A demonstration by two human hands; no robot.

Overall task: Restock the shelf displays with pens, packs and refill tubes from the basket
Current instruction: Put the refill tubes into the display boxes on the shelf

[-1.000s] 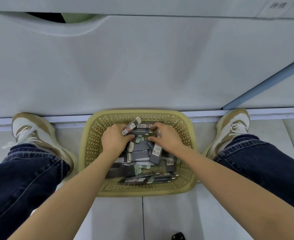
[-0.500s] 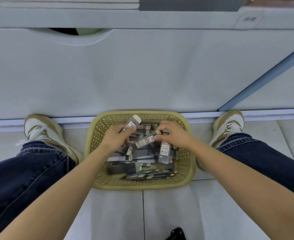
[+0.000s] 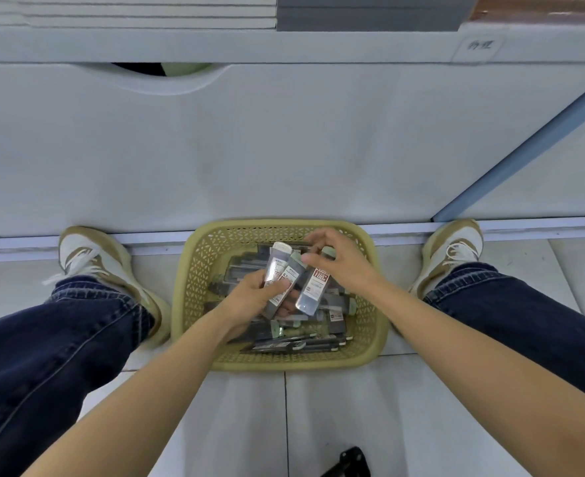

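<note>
Above the basket [image 3: 284, 363], the left grip [image 3: 249, 297] clasps a fan of packs [image 3: 277, 277] by their lower ends (likely light, stiff and slick, best pinched across the flat faces) while the right grip [image 3: 344, 266] curls at their tops, hold unclear.

I see a basket [image 3: 198, 297] of matt, perforated yellow plastic, and the refill tubes [image 3: 311, 297] look like clear glossy plastic with paper labels. The jeans [image 3: 60, 339] are dark denim cloth, the floor tiles [image 3: 353, 407] smooth with a faint sheen
</note>
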